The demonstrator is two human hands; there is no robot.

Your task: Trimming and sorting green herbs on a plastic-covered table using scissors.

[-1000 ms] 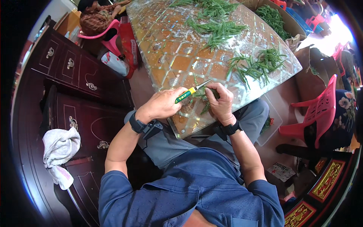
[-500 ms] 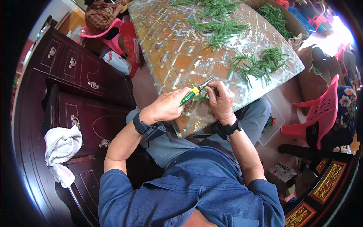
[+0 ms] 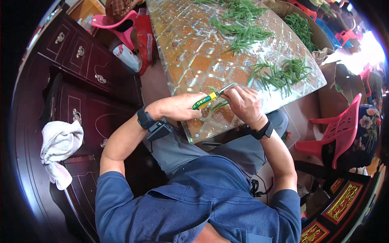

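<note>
My left hand (image 3: 180, 106) is wrapped round a tool with a green and yellow handle (image 3: 204, 101). Its narrow metal tip points away and to the right; I cannot tell its exact kind. Beside that tip, my right hand (image 3: 245, 104) has its fingers bent and pressed together, hiding whatever is between them. A small green sprig (image 3: 220, 106) shows between the two hands, just below the tool. Both hands are over the near corner of a patterned table (image 3: 190, 73). Farther right on it lies a loose bunch of green artificial-looking sprigs (image 3: 283, 75).
More green sprigs (image 3: 243, 34) lie toward the table's far side, among white specks. A cardboard box (image 3: 322, 34) of greenery stands beyond. Dark wooden drawers (image 3: 89, 87) with a white towel (image 3: 60, 141) flank my left. A pink chair (image 3: 336, 131) is at right; another person (image 3: 118, 9) sits far left.
My right hand has shifted slightly right and turned, its fingers now closer over the tool's tip. My left hand still holds the tool. The whole view has shifted a little.
</note>
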